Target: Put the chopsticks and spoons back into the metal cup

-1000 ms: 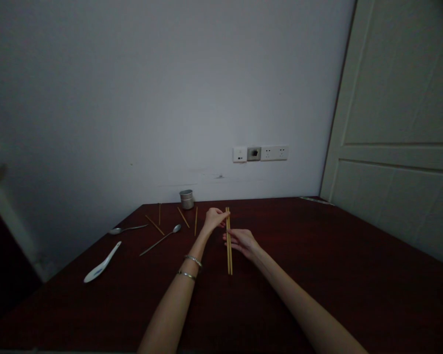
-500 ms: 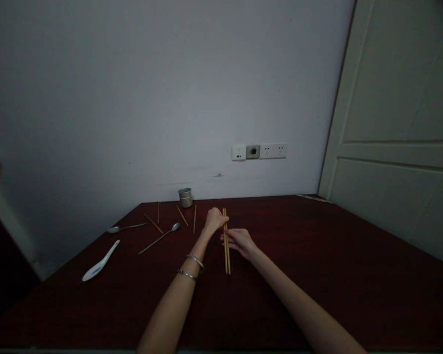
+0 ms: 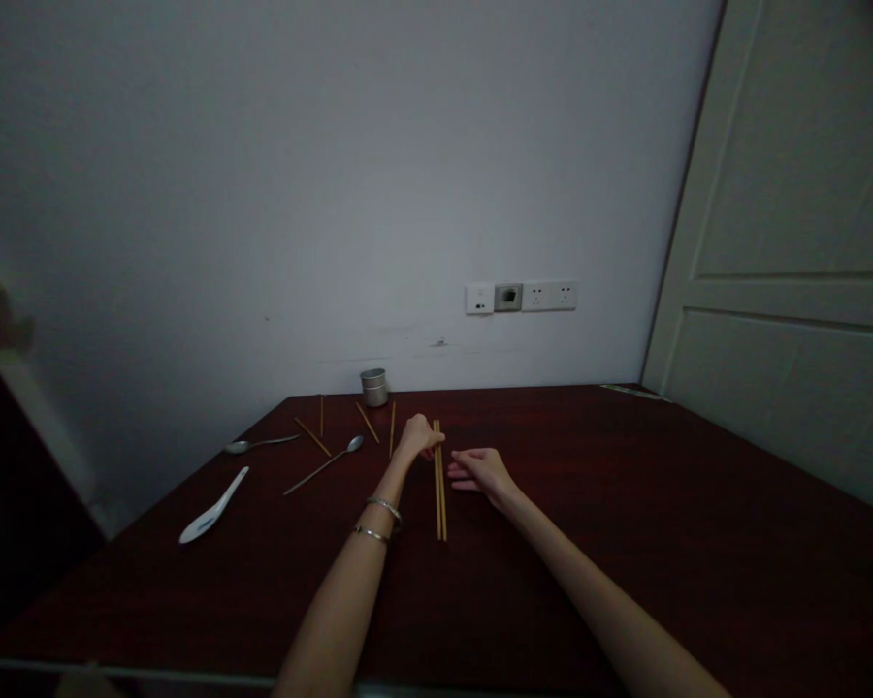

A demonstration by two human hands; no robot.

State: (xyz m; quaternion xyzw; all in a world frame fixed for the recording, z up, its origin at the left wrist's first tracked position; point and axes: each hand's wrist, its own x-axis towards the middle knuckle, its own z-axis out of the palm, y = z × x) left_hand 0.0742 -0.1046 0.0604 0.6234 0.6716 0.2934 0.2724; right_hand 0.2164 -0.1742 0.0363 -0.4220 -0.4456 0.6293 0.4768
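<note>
Two long chopsticks [image 3: 440, 494] lie side by side, pointing away from me over the dark red table [image 3: 538, 601]. My left hand [image 3: 418, 436], with two bangles on its wrist, is closed on their far part, the thumb across them. Just right of the chopsticks is my right hand [image 3: 481, 473], fingers stretched out and apart from them, with nothing in it.
To the left lie a white spoon [image 3: 214, 506], a metal spoon [image 3: 262, 444], a long-handled metal spoon [image 3: 324, 465] and several short sticks [image 3: 368, 424]. A metal cup [image 3: 373, 388] stands by the wall, below a row of sockets [image 3: 549, 295].
My right hand has let go of the chopsticks and moved off to the right. My left hand still holds them, now slightly further left. The whole view has shifted a little.
</note>
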